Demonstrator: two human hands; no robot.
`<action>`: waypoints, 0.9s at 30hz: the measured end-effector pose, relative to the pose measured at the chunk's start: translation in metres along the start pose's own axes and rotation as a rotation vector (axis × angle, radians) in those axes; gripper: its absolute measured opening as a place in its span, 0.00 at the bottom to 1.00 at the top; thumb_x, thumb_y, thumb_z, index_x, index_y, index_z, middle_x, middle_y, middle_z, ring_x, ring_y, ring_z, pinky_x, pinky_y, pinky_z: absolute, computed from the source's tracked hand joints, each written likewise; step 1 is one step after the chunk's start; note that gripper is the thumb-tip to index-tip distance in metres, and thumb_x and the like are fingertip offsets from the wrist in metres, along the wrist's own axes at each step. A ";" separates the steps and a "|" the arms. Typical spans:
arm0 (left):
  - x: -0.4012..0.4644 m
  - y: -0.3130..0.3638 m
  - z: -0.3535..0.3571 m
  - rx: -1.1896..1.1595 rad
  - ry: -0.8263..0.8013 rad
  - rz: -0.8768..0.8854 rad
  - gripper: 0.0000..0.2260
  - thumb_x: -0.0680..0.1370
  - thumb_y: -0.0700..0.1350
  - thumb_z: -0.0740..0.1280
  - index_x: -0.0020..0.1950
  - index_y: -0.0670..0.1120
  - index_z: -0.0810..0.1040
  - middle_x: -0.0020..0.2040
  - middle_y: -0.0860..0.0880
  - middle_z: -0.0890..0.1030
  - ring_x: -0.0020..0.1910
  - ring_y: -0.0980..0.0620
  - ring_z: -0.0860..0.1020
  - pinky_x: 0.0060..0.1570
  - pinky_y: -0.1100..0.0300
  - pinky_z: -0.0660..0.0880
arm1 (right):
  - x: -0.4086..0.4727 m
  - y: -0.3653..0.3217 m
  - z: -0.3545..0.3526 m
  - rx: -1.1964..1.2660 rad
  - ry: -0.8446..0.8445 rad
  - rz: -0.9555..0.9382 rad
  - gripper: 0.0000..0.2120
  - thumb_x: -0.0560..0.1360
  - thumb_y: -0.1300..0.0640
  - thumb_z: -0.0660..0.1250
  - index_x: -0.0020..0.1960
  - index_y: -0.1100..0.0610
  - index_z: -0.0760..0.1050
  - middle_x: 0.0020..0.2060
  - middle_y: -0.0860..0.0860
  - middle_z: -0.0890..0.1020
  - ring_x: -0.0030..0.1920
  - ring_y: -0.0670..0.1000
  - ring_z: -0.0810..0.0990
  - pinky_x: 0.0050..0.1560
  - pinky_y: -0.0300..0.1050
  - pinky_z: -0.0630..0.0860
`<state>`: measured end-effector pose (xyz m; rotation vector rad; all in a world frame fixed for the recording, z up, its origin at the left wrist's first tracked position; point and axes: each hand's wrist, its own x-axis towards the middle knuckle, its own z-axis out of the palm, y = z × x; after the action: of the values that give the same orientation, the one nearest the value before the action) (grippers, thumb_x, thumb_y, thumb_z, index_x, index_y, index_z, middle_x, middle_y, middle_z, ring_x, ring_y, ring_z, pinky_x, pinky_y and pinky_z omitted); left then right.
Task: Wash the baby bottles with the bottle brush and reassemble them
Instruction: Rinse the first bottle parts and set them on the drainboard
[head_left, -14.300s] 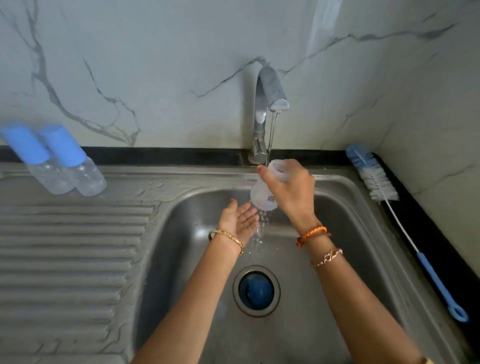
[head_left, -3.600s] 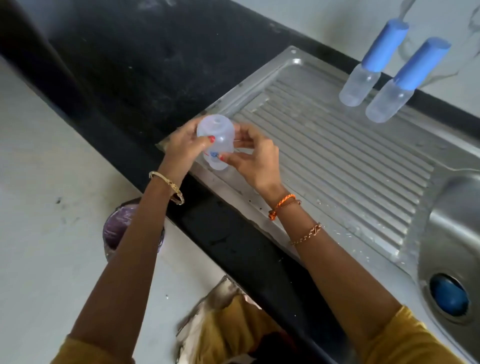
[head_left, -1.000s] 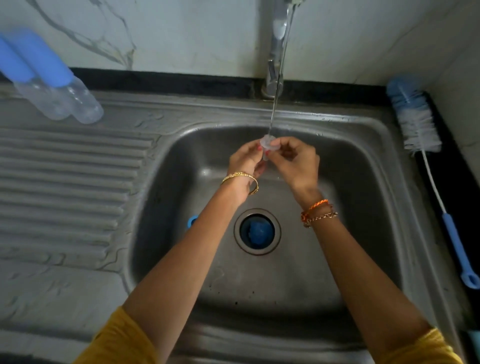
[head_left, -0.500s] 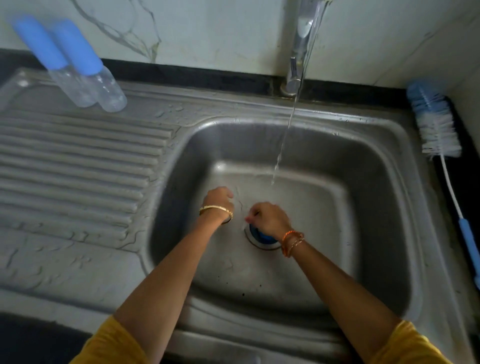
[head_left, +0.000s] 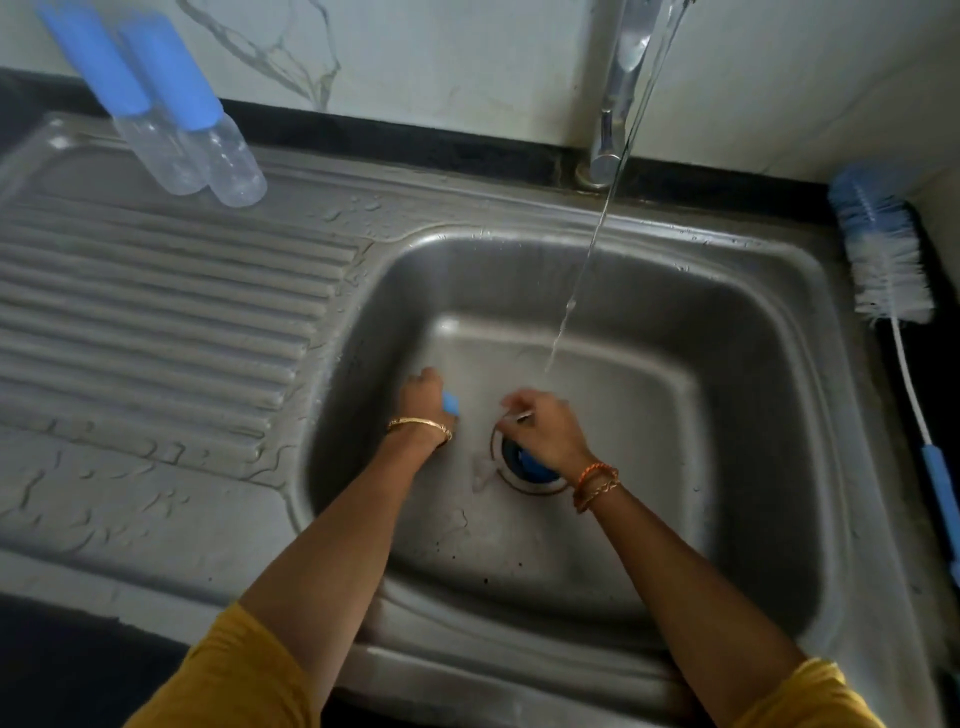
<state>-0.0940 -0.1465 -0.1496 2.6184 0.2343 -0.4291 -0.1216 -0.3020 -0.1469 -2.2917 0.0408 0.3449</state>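
We have both hands down at the bottom of the stainless steel sink basin (head_left: 649, 519), close to the round drain (head_left: 524, 467). Our left hand (head_left: 423, 402) has its fingers curled round a small blue plastic piece (head_left: 451, 403), probably the screw ring or cap of a bottle, though too little of it shows to be sure. Our right hand (head_left: 540, 423) is just beside the drain with its fingers pinching a small clear part (head_left: 519, 414), likely a teat, but it is blurred and we cannot tell for certain. A thin stream of water (head_left: 587, 260) runs from the chrome tap (head_left: 618, 88) and lands on the basin floor a little behind our hands, touching neither. On the ribbed steel draining surface (head_left: 156, 312) to the left, two clear baby bottles with tall blue caps (head_left: 171, 104) stand side by side, touching, already put together. The blue and white bristled bottle brush with its blue handle (head_left: 883, 260) lies well apart along the sink's right edge, out of use. We judge the task well along: two bottles look finished, and what remains seems to be rinsing these loose parts and assembling them onto a bottle body, which is not in view.
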 end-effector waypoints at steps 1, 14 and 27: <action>0.001 0.010 -0.003 -0.277 0.015 -0.052 0.18 0.72 0.41 0.71 0.59 0.39 0.73 0.58 0.41 0.76 0.56 0.43 0.75 0.53 0.57 0.72 | 0.006 -0.003 -0.010 0.119 0.103 0.019 0.13 0.73 0.59 0.69 0.56 0.59 0.77 0.46 0.51 0.80 0.44 0.49 0.78 0.47 0.39 0.72; 0.011 0.149 -0.051 -1.597 -0.519 -0.277 0.16 0.79 0.53 0.59 0.44 0.42 0.75 0.29 0.47 0.81 0.27 0.54 0.80 0.28 0.64 0.78 | 0.026 -0.037 -0.078 0.044 0.647 -0.246 0.12 0.73 0.51 0.65 0.50 0.56 0.83 0.42 0.52 0.84 0.51 0.55 0.75 0.51 0.44 0.67; 0.014 0.164 -0.049 -1.601 -0.331 -0.069 0.10 0.81 0.43 0.58 0.42 0.43 0.74 0.25 0.52 0.79 0.25 0.58 0.78 0.29 0.66 0.77 | 0.042 -0.045 -0.102 0.348 0.709 -0.097 0.07 0.73 0.57 0.67 0.47 0.56 0.84 0.41 0.51 0.85 0.44 0.50 0.81 0.51 0.49 0.77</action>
<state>-0.0290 -0.2649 -0.0436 0.9649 0.3464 -0.4089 -0.0510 -0.3428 -0.0598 -1.9517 0.3195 -0.4993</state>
